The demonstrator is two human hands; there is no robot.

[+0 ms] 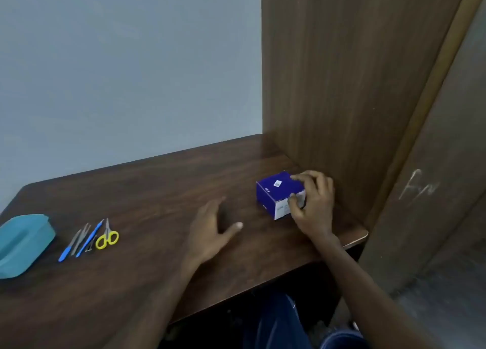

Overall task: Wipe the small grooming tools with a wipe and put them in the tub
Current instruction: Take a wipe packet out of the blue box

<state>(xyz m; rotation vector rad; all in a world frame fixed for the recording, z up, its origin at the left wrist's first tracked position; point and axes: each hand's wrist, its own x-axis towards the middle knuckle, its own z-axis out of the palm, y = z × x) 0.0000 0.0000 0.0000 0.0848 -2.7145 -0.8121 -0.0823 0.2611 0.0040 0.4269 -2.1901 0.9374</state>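
A small blue box (273,191) with a white end face sits on the dark wooden table (157,185) near the right panel. My right hand (314,201) grips its right end, fingers on top and thumb on the white face. My left hand (210,230) hovers flat and open just left of the box, holding nothing. Far left lies a row of grooming tools: yellow-handled scissors (107,237), a blue-handled tool (89,239), metal tweezers (80,238) and another blue-handled tool (67,251). A teal tub (22,243) sits at the left edge.
A tall wooden side panel (342,85) rises right behind the box. A grey wall (131,72) backs the table. The table's front edge runs diagonally, with my legs in blue trousers (278,322) below it.
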